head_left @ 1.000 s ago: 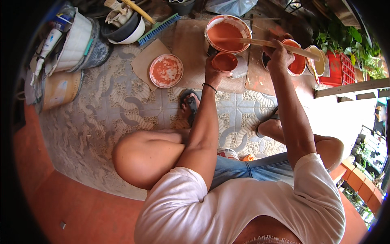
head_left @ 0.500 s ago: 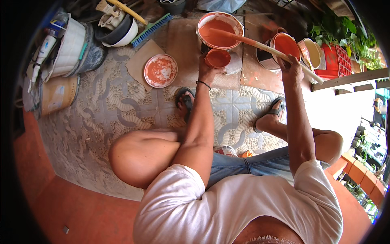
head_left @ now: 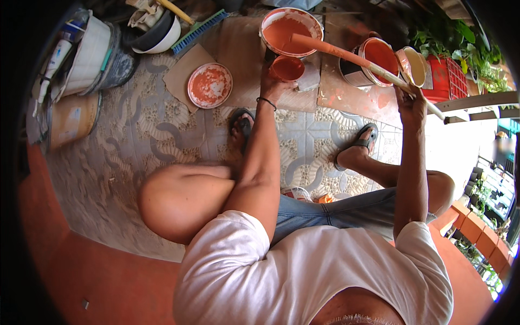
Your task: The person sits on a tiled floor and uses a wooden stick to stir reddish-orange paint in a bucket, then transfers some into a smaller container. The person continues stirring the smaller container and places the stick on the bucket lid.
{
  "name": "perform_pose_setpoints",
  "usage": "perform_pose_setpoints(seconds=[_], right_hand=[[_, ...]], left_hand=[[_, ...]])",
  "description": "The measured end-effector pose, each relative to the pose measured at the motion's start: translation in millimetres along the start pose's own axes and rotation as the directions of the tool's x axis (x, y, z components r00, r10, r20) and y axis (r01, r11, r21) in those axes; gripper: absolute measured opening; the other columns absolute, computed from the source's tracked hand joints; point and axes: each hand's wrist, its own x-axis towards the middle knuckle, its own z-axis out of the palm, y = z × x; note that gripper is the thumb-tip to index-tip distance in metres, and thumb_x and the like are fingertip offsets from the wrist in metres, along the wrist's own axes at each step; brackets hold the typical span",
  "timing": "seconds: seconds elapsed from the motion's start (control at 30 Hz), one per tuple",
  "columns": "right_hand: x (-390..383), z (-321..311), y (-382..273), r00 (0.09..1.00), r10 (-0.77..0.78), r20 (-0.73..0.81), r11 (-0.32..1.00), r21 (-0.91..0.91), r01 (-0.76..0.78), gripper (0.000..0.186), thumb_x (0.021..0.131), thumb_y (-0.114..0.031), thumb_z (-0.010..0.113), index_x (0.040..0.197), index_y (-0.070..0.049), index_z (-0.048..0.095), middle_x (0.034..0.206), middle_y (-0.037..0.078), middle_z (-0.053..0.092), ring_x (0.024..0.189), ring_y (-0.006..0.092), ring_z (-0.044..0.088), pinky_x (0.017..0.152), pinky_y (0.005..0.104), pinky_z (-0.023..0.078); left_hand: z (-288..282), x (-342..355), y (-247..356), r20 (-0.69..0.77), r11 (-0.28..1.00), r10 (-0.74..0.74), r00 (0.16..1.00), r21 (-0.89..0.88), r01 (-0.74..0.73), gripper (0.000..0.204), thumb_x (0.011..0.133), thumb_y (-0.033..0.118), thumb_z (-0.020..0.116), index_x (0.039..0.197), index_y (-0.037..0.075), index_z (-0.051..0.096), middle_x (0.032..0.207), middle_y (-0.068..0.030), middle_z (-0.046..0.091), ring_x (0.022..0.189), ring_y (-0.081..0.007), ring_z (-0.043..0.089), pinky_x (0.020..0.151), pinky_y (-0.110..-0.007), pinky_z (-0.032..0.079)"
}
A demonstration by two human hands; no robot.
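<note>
My left hand is closed around a small cup of orange paint just below a large bucket of orange paint. My right hand grips a long wooden stick low on its pale length; its orange-coated end lies over the large bucket's near rim. A second paint bucket and a cream-coloured pot sit at the right, behind the stick. A paint-smeared lid rests on cardboard left of my left hand.
Stacked tubs, bowls and a blue-bristled broom crowd the upper left. A red crate, leafy plants and a wooden rail line the right. My sandalled feet stand on patterned tiles.
My right hand has moved rightward and drawn the stick back, exposing more of its orange-coated end above the large bucket. My left hand still holds the cup; the whole view has shifted slightly.
</note>
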Motion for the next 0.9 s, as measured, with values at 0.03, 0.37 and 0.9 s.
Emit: perform_pose_setpoints(seconds=[0.03,0.37,0.9], right_hand=[[-12,11,-2,0.999,-0.041,0.017,0.996,-0.08,0.042,0.028,0.101,-0.003,0.074,0.122,0.011,0.062,0.118,0.023,0.071,0.119,0.0396,0.075,0.111,0.0598,0.065],[-107,166,50,0.782,-0.237,0.577,0.617,-0.533,0.58,0.019,0.1,-0.003,0.081,0.115,0.007,0.075,0.112,0.015,0.078,0.105,0.0241,0.079,0.09,0.0377,0.071],[-118,223,98,0.499,-0.057,0.865,0.254,-0.471,0.845,0.023,0.104,-0.003,0.08,0.125,0.0,0.073,0.113,0.008,0.081,0.105,0.0149,0.078,0.093,0.0317,0.064]], left_hand=[[0,-1,-1,-0.011,1.0,-0.001,1.0,-0.007,0.001,0.075,0.062,-0.01,0.092,0.133,0.006,0.071,0.112,-0.0046,0.078,0.098,-0.0168,0.078,0.079,-0.032,0.067],[2,2,2,0.049,1.0,-0.016,0.999,-0.026,0.017,0.08,0.061,-0.013,0.09,0.136,0.004,0.07,0.125,-0.007,0.078,0.112,-0.0189,0.076,0.091,-0.036,0.067],[5,-10,13,0.029,0.998,0.039,0.999,-0.043,-0.037,0.083,0.059,-0.011,0.092,0.137,0.003,0.069,0.13,-0.0064,0.076,0.119,-0.0209,0.074,0.108,-0.038,0.062]])
